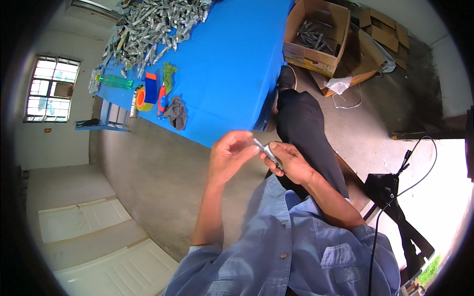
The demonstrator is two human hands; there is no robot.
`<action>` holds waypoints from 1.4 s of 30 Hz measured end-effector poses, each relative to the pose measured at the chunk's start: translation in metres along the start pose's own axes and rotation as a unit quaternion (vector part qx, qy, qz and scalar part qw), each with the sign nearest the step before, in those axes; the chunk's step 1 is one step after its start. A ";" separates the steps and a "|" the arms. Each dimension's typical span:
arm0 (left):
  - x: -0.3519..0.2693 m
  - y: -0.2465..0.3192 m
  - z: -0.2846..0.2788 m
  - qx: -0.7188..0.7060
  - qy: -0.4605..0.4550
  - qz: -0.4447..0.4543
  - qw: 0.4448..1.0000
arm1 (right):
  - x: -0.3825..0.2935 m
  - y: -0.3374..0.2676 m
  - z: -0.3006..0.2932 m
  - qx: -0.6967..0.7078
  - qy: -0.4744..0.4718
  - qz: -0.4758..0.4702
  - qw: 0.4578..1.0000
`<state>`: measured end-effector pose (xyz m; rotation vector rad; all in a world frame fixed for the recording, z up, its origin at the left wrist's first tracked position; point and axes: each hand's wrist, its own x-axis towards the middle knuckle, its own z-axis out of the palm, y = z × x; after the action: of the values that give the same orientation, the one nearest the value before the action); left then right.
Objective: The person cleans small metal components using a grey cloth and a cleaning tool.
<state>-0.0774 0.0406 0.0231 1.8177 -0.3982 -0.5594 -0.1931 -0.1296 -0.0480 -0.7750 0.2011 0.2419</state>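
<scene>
In front of my body, past the table's near edge, my right hand [290, 161] grips a thin silver-grey piece [272, 157] that slants up to the left; its exact kind cannot be told. My left hand [235, 151] is at the upper end of this piece, thumb and fingertips close to it and slightly blurred; whether they pinch it is unclear. On the blue-covered table [229, 66] lies a large heap of similar silvery pieces [159, 29]. Nearer me are a dark grey cloth [177, 113], a red and blue bottle or tool [162, 100], and a green cloth [169, 76].
A roll of orange and yellow tape [142, 100] and a green plastic bottle [115, 81] are at the table's left side. Right of the table, an open cardboard box [314, 61] holds silvery pieces. A black cable [377, 222] hangs at my right.
</scene>
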 end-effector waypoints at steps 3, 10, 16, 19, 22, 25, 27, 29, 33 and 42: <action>0.008 -0.007 -0.030 0.029 0.108 0.013 0.994 | 0.002 0.002 0.002 -0.033 0.024 -0.047 0.998; 0.052 -0.011 -0.133 0.385 0.331 0.131 0.852 | 0.010 0.017 -0.005 -0.077 0.032 -0.099 0.992; 0.080 -0.050 -0.181 0.388 0.288 0.064 0.873 | 0.010 0.016 0.002 -0.131 0.099 -0.074 0.984; 0.085 -0.062 -0.184 0.410 0.266 0.128 0.863 | 0.010 0.016 0.002 -0.100 0.114 -0.038 0.988; 0.087 -0.052 -0.178 0.320 0.251 0.146 0.902 | 0.013 0.020 -0.002 -0.081 0.121 -0.045 0.988; 0.094 -0.054 -0.217 0.288 0.296 0.108 0.904 | 0.013 0.021 -0.003 -0.098 0.105 -0.050 0.988; 0.104 -0.055 -0.244 0.316 0.318 0.090 0.889 | 0.012 0.022 -0.001 -0.104 0.107 -0.074 0.986; 0.118 -0.055 -0.255 0.379 0.315 0.098 0.865 | 0.013 0.024 -0.001 -0.110 0.111 -0.100 0.983; 0.152 -0.093 -0.281 0.434 0.324 0.134 0.830 | 0.015 0.026 -0.001 -0.118 0.100 -0.116 0.981; 0.158 -0.116 -0.326 0.270 0.355 -0.014 0.895 | 0.016 0.021 -0.001 -0.082 0.093 -0.138 0.983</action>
<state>0.2351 0.2496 -0.0333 2.4060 -0.0131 0.2567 -0.1841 -0.1134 -0.0669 -0.9787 0.2491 -0.0783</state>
